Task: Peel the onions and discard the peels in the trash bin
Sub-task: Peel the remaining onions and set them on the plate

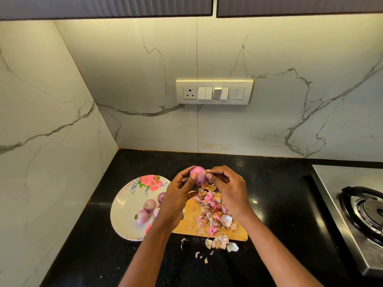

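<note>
We see a black counter (269, 193). On it lie a floral plate (126, 206) at left, a wooden board (236, 235) beside it, loose peels (219, 243) near, and a stove (352, 214) at right.

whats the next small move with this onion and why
Probably pull the pinched bit of skin off and drop it on the peel pile: the left hand holds the onion while the right hand pinches at its end.

Both forearms are bare to the frame edge, with no sleeves, rings or watch showing.
</note>
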Demonstrator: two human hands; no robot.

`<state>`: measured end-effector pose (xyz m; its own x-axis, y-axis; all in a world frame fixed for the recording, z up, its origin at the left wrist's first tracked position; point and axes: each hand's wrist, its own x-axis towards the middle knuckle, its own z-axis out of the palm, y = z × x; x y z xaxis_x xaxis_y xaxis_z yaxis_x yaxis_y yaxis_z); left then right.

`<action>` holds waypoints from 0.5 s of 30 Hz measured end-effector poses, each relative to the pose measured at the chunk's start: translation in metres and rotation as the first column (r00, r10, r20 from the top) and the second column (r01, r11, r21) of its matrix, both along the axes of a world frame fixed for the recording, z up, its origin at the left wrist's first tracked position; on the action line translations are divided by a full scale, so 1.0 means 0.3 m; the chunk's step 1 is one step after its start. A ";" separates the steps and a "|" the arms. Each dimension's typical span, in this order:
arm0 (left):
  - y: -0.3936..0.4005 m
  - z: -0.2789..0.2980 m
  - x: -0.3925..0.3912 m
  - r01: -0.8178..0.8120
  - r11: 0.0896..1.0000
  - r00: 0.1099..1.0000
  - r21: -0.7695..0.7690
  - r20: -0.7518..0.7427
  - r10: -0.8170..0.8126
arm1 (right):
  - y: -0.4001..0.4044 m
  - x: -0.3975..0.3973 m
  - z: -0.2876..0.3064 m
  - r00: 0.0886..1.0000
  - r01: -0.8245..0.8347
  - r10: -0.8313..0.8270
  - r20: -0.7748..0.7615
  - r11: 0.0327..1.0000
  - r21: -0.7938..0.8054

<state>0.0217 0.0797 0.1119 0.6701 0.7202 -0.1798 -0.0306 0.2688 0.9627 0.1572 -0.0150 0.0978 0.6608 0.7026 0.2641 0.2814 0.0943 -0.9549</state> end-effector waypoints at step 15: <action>0.042 0.031 -0.013 0.176 0.984 0.978 -0.038 -0.105 -0.179 | -0.044 0.051 0.050 0.588 -0.030 0.366 0.721 0.901 -0.433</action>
<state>0.0178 0.0923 0.1211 0.7625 0.5850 -0.2765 0.1235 0.2879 0.9497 0.1726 -0.0281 0.1129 0.1541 0.9363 0.3156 0.9344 -0.0343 -0.3546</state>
